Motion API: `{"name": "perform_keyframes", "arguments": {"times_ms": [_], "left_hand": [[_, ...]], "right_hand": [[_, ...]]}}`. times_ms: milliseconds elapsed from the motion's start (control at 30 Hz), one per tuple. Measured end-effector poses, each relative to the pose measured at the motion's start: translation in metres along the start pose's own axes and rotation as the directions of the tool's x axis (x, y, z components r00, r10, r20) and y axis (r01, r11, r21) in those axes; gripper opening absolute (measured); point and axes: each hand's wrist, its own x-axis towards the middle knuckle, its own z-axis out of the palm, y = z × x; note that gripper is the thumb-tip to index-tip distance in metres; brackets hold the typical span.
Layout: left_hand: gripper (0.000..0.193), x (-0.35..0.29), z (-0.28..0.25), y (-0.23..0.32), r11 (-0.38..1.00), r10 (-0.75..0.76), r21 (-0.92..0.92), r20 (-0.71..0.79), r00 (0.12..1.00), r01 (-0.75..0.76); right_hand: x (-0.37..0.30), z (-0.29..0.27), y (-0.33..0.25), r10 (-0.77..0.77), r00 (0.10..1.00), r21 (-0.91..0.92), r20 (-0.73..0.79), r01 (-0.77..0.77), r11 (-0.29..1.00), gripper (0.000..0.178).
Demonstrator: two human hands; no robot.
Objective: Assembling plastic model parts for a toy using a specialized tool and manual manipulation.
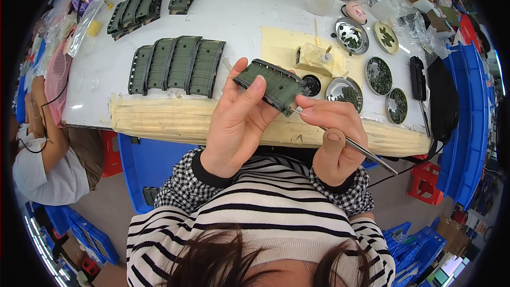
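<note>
My left hand (231, 127) grips a dark green, slightly curved plastic model part (273, 86) with ridged edges, its thumb lying on the top face. Closed around slim metal tweezers (369, 152), my right hand (340, 119) keeps their tip at the part's near right corner. Whether the tip holds a small piece is too fine to make out. Beyond my left hand, several similar green parts (179, 65) lie side by side on the white table (234, 13). Small dark green pieces fill a round metal dish (344, 93) beyond my right hand.
More green parts (137, 9) lie far left. Right of centre sit a tape-covered block (321, 59), a black round cap (312, 85) and several dishes of small pieces (378, 75). Padding (159, 119) covers the near edge. Another person's arm (56, 141) shows at left.
</note>
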Motion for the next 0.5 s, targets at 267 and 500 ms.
{"name": "perform_keyframes", "arguments": {"times_ms": [267, 500], "left_hand": [[0.028, -0.0010, 0.0003, 0.0001, 1.000, 0.002, -0.020, -0.006, 1.000, -0.002], [0.029, -0.0002, -0.0007, -0.0002, 1.000, -0.002, -0.019, -0.009, 1.000, 0.002]], "right_hand": [[0.0006, 0.0000, 0.0005, -0.018, 1.000, -0.041, 0.012, 0.019, 0.999, 0.017], [0.0029, -0.0002, -0.0006, -0.024, 0.999, -0.070, 0.028, 0.026, 0.997, 0.017]]}}
